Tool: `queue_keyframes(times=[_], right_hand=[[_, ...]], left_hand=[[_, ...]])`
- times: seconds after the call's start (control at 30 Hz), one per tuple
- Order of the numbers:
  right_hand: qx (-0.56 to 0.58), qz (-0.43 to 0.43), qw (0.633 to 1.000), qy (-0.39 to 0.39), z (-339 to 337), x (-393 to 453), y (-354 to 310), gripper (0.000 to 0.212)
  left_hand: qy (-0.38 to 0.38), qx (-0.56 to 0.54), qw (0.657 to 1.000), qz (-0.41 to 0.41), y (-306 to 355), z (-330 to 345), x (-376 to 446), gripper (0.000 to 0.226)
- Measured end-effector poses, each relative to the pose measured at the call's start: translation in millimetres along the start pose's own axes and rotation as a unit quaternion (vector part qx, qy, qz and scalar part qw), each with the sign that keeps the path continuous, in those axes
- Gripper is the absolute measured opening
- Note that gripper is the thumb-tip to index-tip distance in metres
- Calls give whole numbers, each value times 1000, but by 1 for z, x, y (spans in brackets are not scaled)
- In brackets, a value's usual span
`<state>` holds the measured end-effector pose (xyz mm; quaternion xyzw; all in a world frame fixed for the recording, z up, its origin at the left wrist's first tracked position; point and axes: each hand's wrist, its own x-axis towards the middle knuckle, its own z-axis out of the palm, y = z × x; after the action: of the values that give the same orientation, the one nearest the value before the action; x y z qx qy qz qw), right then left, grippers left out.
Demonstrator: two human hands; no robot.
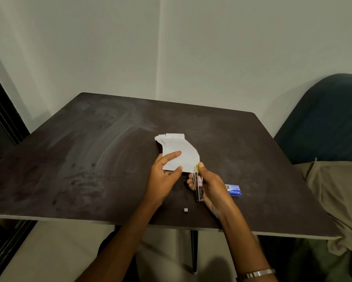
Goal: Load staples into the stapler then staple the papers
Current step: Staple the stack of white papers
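A small stack of white papers [178, 148] is lifted off the dark table [89, 159], pinched at its near edge by my left hand [165, 174]. My right hand [210, 184] grips a small metal stapler [199, 187] with a red-bordered label and a yellow tip. The stapler's nose sits at the papers' near right corner. A blue staple box [233, 190] lies on the table just right of my right hand.
A tiny grey bit [185, 210], maybe a strip of staples, lies near the table's front edge. A couple of loose staples [247, 190] sit right of the box. A dark blue chair [330, 119] and beige cloth [334, 184] are at the right.
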<state>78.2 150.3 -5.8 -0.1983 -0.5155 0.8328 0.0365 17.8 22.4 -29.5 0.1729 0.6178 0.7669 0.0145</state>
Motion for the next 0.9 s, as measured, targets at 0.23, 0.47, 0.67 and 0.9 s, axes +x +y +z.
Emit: queue_keyframes(times=[0.23,0.47,0.67,0.9], right_hand=[[-35,-8,999,32,2,4,-1,28],[-46,0,998,40,4,4,-2,30],[-42,1,999,32,5,4,-2,28],[-67,19,998,5,1,4,-3,40]], left_hand=[[1,-13,1000,-6,-2,0,0,38],[-1,-12,1000,0,0,0,0,38],[0,-17,1000,4,-1,0,1,37],[10,-16,1000,-4,-3,-1,1,37]])
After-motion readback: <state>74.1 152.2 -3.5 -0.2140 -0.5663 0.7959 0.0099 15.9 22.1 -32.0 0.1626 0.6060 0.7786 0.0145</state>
